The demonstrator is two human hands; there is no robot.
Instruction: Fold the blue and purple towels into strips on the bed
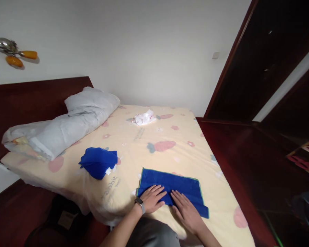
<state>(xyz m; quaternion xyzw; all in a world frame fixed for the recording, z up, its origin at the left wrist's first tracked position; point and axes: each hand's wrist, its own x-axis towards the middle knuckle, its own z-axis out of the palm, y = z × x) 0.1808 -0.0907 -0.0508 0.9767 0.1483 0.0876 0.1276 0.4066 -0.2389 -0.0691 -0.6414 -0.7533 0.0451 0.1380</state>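
Note:
A blue cloth with a thin green edging lies spread on the bed near its front edge. My left hand, with a watch on the wrist, rests flat on the cloth's near left part, fingers stretched out. My right hand lies flat at the cloth's near side, fingers stretched over it and pointing up and left. Between the two hands a strip of blue cloth shows. Farther left, a crumpled blue cloth with a small white tag sits apart from both hands.
The bed has a cream sheet with carrot and flower prints. A rolled grey quilt lies along the dark headboard. A crumpled white plastic bag is near the far wall. Dark wooden floor runs along the right side.

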